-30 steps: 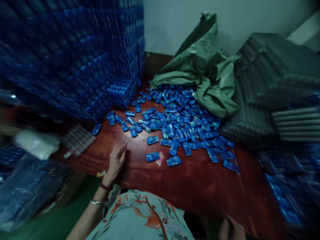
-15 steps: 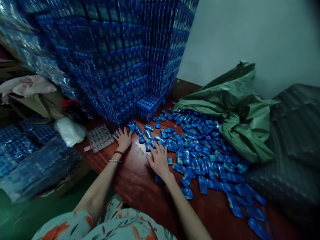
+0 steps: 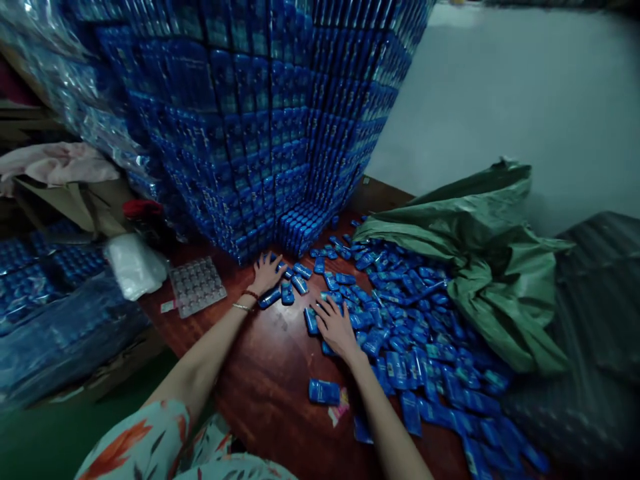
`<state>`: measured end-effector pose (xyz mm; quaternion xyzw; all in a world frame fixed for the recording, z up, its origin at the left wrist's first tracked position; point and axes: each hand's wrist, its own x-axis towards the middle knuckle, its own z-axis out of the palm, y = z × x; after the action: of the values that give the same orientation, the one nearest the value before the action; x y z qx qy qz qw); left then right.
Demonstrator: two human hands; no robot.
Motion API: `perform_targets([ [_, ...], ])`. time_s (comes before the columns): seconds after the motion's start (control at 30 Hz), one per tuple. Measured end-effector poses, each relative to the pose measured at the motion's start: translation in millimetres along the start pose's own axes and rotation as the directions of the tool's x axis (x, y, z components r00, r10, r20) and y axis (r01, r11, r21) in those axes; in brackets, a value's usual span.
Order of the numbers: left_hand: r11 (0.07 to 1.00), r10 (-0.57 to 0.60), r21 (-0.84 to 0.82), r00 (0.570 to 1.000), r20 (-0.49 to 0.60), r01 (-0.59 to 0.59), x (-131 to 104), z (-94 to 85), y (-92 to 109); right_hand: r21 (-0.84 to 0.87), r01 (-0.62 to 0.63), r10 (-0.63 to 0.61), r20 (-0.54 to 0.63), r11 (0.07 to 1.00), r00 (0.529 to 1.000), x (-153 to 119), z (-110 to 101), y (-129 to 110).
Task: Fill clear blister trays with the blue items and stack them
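Note:
Many small blue packets (image 3: 400,313) lie in a loose heap on the reddish-brown tabletop (image 3: 270,353). My left hand (image 3: 267,275), palm down with fingers spread, rests over a few packets near the foot of the blue stack; one blue packet (image 3: 270,297) shows beside its wrist. My right hand (image 3: 336,325) is also flat and spread, at the heap's left edge, with a packet (image 3: 311,321) by its thumb side. Neither hand is closed around anything. A single packet (image 3: 324,392) lies nearer me beside a pink-and-white scrap (image 3: 340,408).
A tall stack of blue packs (image 3: 240,133) rises behind the hands. A clear plastic tray (image 3: 197,287) sits at left, near a white plastic bag (image 3: 135,267). A crumpled green sack (image 3: 500,280) lies behind the heap, with a dark ribbed bundle (image 3: 600,320) at right.
My view has shifted slightly. My left hand has moved right over the packets near the stack, and my right hand has moved slightly right. The packet and scrap near me are newly visible.

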<state>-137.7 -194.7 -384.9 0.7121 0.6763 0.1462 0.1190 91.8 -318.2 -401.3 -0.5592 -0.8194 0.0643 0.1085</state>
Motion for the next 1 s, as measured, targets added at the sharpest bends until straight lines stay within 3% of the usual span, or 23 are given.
perform_targets([
  [0.1,0.999,0.042,-0.003,0.999,0.015,-0.042,-12.0,9.6,12.5,0.051,-0.004,0.006,-0.045,0.999,0.999,-13.0,2.0,18.8],
  [0.23,0.999,0.043,0.008,0.999,-0.017,-0.043,-69.0,31.4,40.4,0.210,0.024,0.014,-0.177,0.977,0.984,-26.7,-0.1,29.0],
  [0.3,0.999,0.034,0.010,0.998,-0.058,-0.034,-96.1,38.7,48.0,0.265,0.009,0.073,-0.297,0.964,0.952,-37.0,-5.8,27.5],
  [0.37,1.000,0.022,0.004,0.997,-0.079,-0.022,-114.0,40.2,46.7,0.235,-0.095,0.191,-0.427,0.967,0.884,-51.8,-13.7,27.6],
  [0.43,1.000,0.020,-0.006,0.997,-0.071,-0.020,-122.7,34.6,35.8,0.157,-0.297,0.334,-0.513,0.942,0.791,-70.3,-21.2,33.5],
  [0.5,1.000,0.015,-0.016,0.997,-0.073,-0.016,-124.7,21.9,16.1,0.114,-0.527,0.500,-0.531,0.842,0.684,-88.5,-26.5,45.0],
  [0.57,0.999,-0.050,-0.023,0.988,-0.144,0.047,-123.3,3.6,-10.8,0.116,-0.694,0.643,-0.506,0.711,0.574,-101.0,-29.0,58.6],
  [0.63,0.977,-0.214,-0.052,0.933,-0.291,0.208,-121.1,-16.8,-42.8,0.114,-0.770,0.717,-0.472,0.627,0.513,-103.5,-29.9,70.6],
  [0.67,0.947,-0.320,-0.084,0.874,-0.367,0.311,-120.5,-26.3,-59.6,0.099,-0.783,0.729,-0.450,0.615,0.516,-100.6,-30.2,75.4],
  [0.73,0.848,-0.521,-0.177,0.722,-0.455,0.500,-121.0,-41.0,-91.6,0.052,-0.771,0.728,-0.375,0.635,0.574,-88.0,-31.5,81.9],
  [0.8,0.773,-0.626,-0.249,0.642,-0.443,0.583,-123.6,-47.6,-116.8,0.001,-0.723,0.696,-0.275,0.690,0.664,-70.9,-33.3,84.2],
  [0.83,0.765,-0.640,-0.272,0.642,-0.422,0.583,-125.3,-47.9,-125.6,-0.020,-0.693,0.670,-0.233,0.721,0.704,-62.2,-34.0,83.6],
  [0.9,0.792,-0.611,-0.319,0.686,-0.396,0.521,-128.5,-44.1,-135.3,-0.048,-0.615,0.599,-0.179,0.787,0.780,-47.1,-33.9,78.8],
  [1.0,0.823,-0.555,-0.392,0.729,-0.401,0.411,-131.7,-35.6,-135.6,-0.052,-0.471,0.462,-0.130,0.881,0.877,-31.0,-28.7,63.7],
])
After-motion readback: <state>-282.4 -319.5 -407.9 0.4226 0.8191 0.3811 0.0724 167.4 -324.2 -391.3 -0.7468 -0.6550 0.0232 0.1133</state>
